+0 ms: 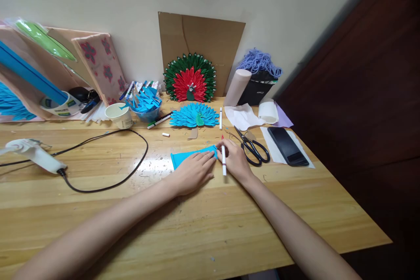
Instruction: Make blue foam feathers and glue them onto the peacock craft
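Note:
A blue folded sheet (183, 157), paper or thin foam, lies on the table in front of me. My left hand (193, 168) rests flat across it with the fingers stretched toward its right end. At that end, my right hand (234, 159) has its fingers bent and touches or nearly touches the sheet. A white marker (224, 162) with a reddish tip is held in the right hand, its back end pointing toward me. Just right of this hand lie black-handled scissors (254, 148). Part of the sheet is hidden under my left hand.
Behind are a blue petalled peacock (183, 116), a red-green one (190, 81), cardboard (213, 39) and a bowl of blue strips (147, 111). A glue gun (36, 155) with its looped cable (98, 190) lies left. A phone (288, 146) sits right, near the table's edge.

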The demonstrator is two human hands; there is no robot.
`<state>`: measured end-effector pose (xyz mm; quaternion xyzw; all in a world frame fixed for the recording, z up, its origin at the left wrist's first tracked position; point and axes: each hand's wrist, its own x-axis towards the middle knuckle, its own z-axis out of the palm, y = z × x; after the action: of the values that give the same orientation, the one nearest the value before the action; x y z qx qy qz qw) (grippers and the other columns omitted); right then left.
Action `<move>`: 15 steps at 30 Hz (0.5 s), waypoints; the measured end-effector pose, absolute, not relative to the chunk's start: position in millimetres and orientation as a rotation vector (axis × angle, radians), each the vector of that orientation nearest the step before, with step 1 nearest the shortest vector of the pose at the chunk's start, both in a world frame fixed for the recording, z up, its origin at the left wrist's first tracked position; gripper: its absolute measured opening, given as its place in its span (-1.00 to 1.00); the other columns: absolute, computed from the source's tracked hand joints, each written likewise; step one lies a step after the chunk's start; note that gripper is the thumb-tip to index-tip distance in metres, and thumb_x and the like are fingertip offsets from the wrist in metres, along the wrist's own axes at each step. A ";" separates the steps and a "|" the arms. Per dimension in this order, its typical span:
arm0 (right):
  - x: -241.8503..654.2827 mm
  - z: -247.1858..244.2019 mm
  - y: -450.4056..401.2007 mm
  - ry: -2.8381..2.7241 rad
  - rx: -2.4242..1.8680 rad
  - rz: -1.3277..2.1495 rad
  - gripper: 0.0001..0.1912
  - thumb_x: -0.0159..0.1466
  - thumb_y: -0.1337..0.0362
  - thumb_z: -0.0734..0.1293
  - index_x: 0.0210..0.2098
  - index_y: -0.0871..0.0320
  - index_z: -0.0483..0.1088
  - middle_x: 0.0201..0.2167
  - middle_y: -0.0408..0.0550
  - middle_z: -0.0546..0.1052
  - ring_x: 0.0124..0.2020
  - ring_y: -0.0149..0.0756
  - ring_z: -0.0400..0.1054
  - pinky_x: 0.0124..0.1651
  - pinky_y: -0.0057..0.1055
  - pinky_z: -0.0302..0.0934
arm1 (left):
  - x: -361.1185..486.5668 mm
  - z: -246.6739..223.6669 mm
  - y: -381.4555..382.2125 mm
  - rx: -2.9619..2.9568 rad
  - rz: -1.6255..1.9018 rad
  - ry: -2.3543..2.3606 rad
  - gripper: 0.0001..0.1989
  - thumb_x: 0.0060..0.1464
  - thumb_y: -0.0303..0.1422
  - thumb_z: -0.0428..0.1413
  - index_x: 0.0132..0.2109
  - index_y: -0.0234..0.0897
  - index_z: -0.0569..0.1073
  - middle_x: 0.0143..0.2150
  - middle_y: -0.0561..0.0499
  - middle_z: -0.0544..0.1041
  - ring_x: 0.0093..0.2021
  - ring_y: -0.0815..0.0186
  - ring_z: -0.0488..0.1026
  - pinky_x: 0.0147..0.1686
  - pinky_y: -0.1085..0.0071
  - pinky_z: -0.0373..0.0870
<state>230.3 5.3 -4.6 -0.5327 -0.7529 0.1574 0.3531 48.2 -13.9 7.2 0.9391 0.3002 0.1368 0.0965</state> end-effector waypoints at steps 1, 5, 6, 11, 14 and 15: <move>231.8 -5.0 6.0 -1.939 -1.388 0.398 -0.89 0.12 0.43 0.21 -0.37 0.13 0.30 -0.42 -0.09 0.41 -0.41 -0.31 0.31 -0.34 -0.43 0.18 | 49.9 4.6 -14.0 2.790 0.402 0.901 -0.56 0.20 -0.19 -0.16 0.14 -0.33 0.20 0.16 -0.19 0.28 0.17 0.15 0.18 0.09 0.22 0.10; 236.4 -7.1 8.4 -1.900 -1.411 0.399 -0.91 0.10 0.42 0.22 -0.40 0.14 0.32 -0.42 -0.08 0.42 -0.43 -0.31 0.31 -0.35 -0.41 0.18 | 45.6 4.1 -11.0 2.818 0.327 0.925 -0.57 0.21 -0.18 -0.19 0.12 -0.31 0.21 0.02 -0.14 0.38 0.02 0.17 0.30 -0.02 0.27 0.20; 236.7 -7.0 8.2 -1.878 -1.412 0.426 -0.92 0.10 0.41 0.23 -0.40 0.14 0.32 -0.43 -0.09 0.42 -0.44 -0.31 0.31 -0.35 -0.41 0.18 | 43.7 5.7 -9.8 2.823 0.305 0.939 -0.57 0.21 -0.18 -0.20 0.11 -0.31 0.23 -0.04 -0.14 0.40 -0.04 0.17 0.31 -0.07 0.27 0.22; 234.6 1.4 1.2 -1.654 -1.357 0.681 -0.83 0.23 0.21 0.18 -0.31 0.14 0.34 -0.43 -0.10 0.41 -0.43 -0.34 0.30 -0.35 -0.42 0.19 | 36.3 12.6 -2.3 2.812 0.272 0.936 -0.54 0.21 -0.14 -0.23 0.09 -0.30 0.28 -0.13 -0.13 0.38 -0.14 0.19 0.29 -0.13 0.30 0.22; 234.0 5.9 -2.4 -1.546 -1.256 0.852 -0.66 0.30 0.12 0.04 -0.18 0.15 0.33 -0.44 -0.10 0.39 -0.41 -0.35 0.29 -0.33 -0.43 0.20 | 32.4 12.8 2.3 2.794 0.294 0.902 -0.49 0.18 -0.09 -0.20 0.16 -0.24 0.22 0.02 -0.13 0.33 -0.07 0.18 0.26 -0.05 0.28 0.17; 234.1 6.0 -2.7 -1.530 -1.228 0.900 -0.63 0.31 0.11 0.01 -0.15 0.15 0.32 -0.46 -0.10 0.38 -0.41 -0.35 0.28 -0.33 -0.43 0.19 | 31.2 12.5 3.4 2.786 0.301 0.898 -0.48 0.17 -0.07 -0.20 0.18 -0.22 0.20 0.08 -0.12 0.31 -0.06 0.17 0.25 -0.04 0.26 0.15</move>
<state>234.1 -2.7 6.0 -0.5014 -0.6250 0.3677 0.4719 31.2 3.4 12.5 0.9422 0.3036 0.1017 0.0993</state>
